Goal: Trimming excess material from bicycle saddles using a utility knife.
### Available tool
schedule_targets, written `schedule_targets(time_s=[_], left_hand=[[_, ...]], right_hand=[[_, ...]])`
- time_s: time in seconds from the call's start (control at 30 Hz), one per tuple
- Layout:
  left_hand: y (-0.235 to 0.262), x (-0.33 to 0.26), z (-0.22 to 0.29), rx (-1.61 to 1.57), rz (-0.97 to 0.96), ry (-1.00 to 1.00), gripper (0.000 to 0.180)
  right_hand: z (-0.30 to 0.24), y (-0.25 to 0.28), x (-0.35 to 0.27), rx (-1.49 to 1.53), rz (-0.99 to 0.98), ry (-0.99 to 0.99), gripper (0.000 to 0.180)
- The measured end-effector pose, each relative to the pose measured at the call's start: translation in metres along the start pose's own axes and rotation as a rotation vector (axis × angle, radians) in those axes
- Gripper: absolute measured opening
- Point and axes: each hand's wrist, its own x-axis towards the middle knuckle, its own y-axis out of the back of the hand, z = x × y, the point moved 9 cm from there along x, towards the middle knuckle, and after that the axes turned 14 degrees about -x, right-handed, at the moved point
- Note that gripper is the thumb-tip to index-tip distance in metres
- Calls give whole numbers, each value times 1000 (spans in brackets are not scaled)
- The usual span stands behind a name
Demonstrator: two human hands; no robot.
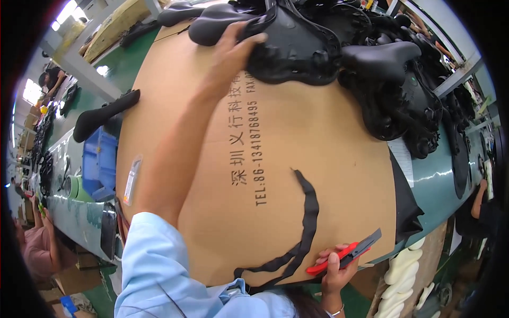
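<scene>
My left arm stretches across the cardboard sheet (344, 164) to its far side. There my left hand (237, 46) is closed on the edge of a black bicycle saddle (291, 50), which lies underside up with ragged trim along its rim; the fingertips are partly hidden. A smooth black saddle (214, 25) sits just left of that hand. Near the front right edge, my right hand (339, 270) grips a red utility knife (347, 254), its grey blade pointing up and right. A crinkled black strip (312, 206) curls over the cardboard left of the knife.
More black saddles (382, 55) are heaped at the far right. On the left lie a single saddle (106, 115), a blue bin (99, 164) and a small clear packet (132, 180). Black sheet material (405, 206) hangs by the right edge. Other people work at both sides.
</scene>
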Motion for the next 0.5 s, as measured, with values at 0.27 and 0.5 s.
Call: schedule_targets(time_s=[0.27, 0.5], left_hand=[[5, -166, 45, 114, -936, 546, 43], [-26, -219, 100, 831, -433, 93, 24]], right_hand=[[-28, -10, 10, 172, 114, -2, 39], [-28, -27, -37, -258, -277, -116, 38]])
